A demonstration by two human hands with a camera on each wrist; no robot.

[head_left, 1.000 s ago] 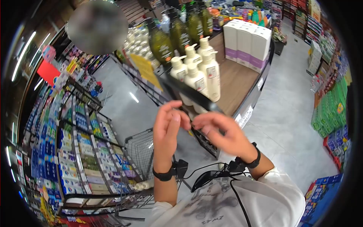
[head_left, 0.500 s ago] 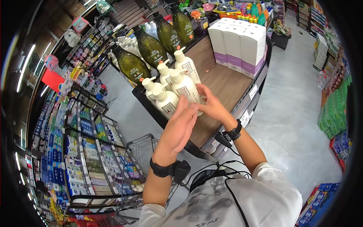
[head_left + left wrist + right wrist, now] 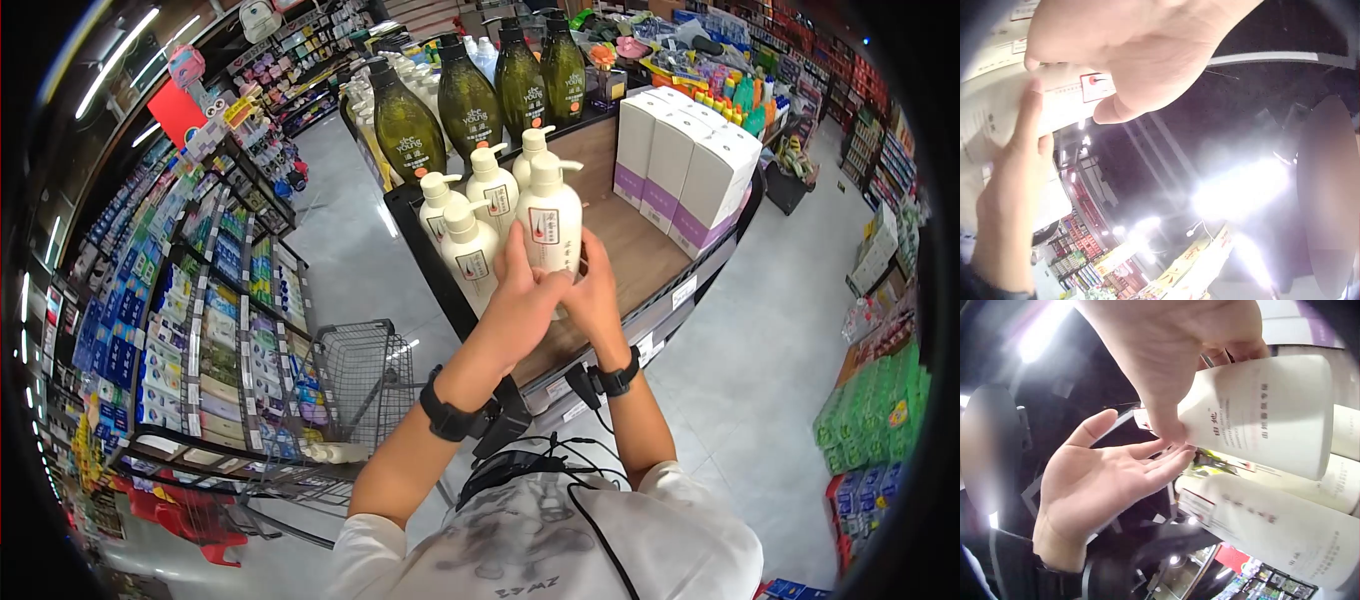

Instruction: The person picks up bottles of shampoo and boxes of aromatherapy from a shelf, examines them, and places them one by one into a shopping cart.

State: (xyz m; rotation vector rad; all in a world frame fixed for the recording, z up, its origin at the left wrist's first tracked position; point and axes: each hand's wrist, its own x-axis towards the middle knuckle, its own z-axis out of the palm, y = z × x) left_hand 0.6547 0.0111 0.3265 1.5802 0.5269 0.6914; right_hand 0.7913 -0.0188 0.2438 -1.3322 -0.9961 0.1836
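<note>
Shop display shelf (image 3: 640, 255): right hand (image 3: 592, 285) grips white pump bottle (image 3: 549, 225); left hand (image 3: 522, 295) flat, fingers straight against it.

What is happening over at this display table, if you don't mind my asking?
A person stands at a wooden display table in a shop. Their right hand grips a white plastic pump bottle among similar bottles, while the left hand lies with straight fingers against its side. A wire shopping trolley is beside them.
</note>
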